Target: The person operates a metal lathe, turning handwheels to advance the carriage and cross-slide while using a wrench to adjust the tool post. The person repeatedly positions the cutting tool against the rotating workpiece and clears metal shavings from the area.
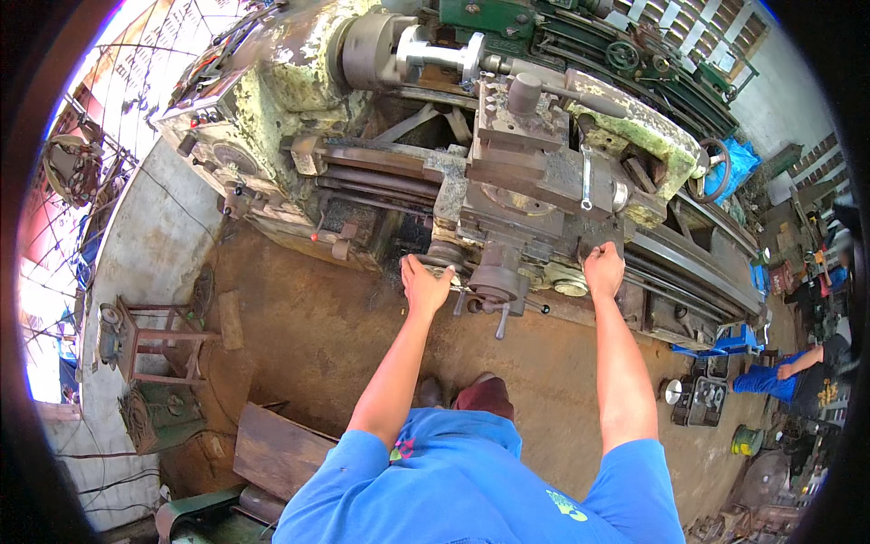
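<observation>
A large worn metal lathe stands before me. My left hand is closed on the rim of a carriage handwheel, left of the round cross-slide dial with its crank levers. My right hand is closed at the carriage's right side; its fingers hide what they hold. A shiny flanged metal workpiece sits between the chuck, which looks blurred, and the tailstock side. The tool post stands beside the workpiece, its handle pointing right. A wrench lies on the slide between my hands and the tailstock.
The lathe bed runs off to the right. A green machine stands behind. At left are a small metal stand and a wooden board. Trays and another person in blue trousers are at right.
</observation>
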The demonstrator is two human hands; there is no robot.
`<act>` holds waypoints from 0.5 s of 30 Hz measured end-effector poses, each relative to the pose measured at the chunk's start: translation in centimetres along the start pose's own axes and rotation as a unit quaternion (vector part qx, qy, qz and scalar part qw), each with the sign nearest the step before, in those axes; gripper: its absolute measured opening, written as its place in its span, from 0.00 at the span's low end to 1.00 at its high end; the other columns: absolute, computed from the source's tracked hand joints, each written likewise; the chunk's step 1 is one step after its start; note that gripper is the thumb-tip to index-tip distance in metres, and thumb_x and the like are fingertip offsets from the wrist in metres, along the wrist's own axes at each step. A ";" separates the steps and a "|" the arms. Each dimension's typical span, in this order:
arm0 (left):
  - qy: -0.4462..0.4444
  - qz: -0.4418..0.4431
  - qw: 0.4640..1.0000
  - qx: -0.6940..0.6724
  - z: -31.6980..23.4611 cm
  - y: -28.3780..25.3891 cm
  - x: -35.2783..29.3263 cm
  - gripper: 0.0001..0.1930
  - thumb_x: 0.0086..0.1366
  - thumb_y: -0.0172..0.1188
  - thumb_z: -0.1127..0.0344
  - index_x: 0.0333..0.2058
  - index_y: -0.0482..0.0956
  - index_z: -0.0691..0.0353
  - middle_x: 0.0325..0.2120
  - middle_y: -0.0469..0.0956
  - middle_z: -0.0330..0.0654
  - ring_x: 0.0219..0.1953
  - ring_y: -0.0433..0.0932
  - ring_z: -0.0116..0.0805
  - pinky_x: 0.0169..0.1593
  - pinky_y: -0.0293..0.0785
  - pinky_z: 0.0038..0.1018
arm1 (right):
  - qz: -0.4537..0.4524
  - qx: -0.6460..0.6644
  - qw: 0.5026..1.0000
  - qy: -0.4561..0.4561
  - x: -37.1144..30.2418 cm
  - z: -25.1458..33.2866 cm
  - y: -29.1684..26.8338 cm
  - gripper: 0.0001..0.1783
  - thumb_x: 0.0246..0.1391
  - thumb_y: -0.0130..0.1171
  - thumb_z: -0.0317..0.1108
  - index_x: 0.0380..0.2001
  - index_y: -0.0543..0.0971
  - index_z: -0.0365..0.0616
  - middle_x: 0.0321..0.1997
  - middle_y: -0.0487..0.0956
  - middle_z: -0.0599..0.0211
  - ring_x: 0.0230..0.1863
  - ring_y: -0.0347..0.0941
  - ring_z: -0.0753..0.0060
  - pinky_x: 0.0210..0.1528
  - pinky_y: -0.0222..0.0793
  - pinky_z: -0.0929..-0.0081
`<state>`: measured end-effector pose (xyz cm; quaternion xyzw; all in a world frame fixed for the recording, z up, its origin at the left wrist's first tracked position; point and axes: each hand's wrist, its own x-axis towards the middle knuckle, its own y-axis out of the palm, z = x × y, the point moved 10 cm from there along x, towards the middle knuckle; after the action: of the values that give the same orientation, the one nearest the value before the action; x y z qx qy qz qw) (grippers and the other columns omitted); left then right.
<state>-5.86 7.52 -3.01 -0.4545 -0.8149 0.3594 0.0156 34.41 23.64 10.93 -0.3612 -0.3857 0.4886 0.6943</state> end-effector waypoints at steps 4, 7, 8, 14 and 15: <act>-0.089 0.035 0.993 0.062 -0.3 0.3 1.5 0.67 0.49 0.69 0.37 0.68 0.32 0.71 0.70 0.30 0.61 0.73 0.31 0.53 0.71 0.39 0.50 | -0.009 0.009 1.000 0.001 -0.4 0.5 0.6 0.10 0.56 0.55 0.38 0.35 0.76 0.43 0.32 0.81 0.42 0.38 0.77 0.37 0.41 0.71 0.48; -0.103 0.037 0.990 0.087 -1.0 1.4 1.7 0.71 0.45 0.70 0.34 0.67 0.30 0.75 0.70 0.30 0.62 0.73 0.30 0.52 0.71 0.39 0.51 | -0.014 0.000 1.000 -0.003 0.2 0.3 -0.1 0.10 0.56 0.55 0.38 0.35 0.76 0.43 0.31 0.81 0.42 0.38 0.77 0.37 0.41 0.71 0.48; -0.104 0.032 0.990 0.094 -1.1 1.3 1.9 0.72 0.45 0.71 0.33 0.67 0.30 0.75 0.70 0.30 0.63 0.73 0.30 0.53 0.71 0.39 0.51 | -0.013 -0.001 1.000 -0.003 0.2 0.4 0.0 0.10 0.55 0.55 0.37 0.35 0.76 0.43 0.31 0.81 0.42 0.38 0.77 0.37 0.41 0.72 0.48; -0.104 0.033 0.986 0.125 -0.9 1.1 2.1 0.73 0.43 0.70 0.30 0.67 0.32 0.77 0.70 0.33 0.65 0.73 0.33 0.54 0.71 0.39 0.53 | 0.005 -0.008 1.000 0.013 0.0 0.3 0.0 0.09 0.55 0.55 0.37 0.34 0.76 0.43 0.31 0.81 0.43 0.38 0.78 0.37 0.41 0.72 0.48; -0.105 0.039 0.984 0.137 -0.8 1.1 2.1 0.73 0.43 0.69 0.29 0.67 0.32 0.77 0.70 0.34 0.65 0.73 0.33 0.54 0.71 0.39 0.53 | 0.003 -0.005 1.000 0.012 0.0 0.3 0.0 0.09 0.55 0.55 0.37 0.35 0.76 0.43 0.31 0.81 0.43 0.38 0.78 0.37 0.41 0.72 0.48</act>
<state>-6.04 9.92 -3.66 -0.4391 -0.7369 0.5136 -0.0220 34.14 23.70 11.11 -0.3716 -0.3784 0.4845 0.6957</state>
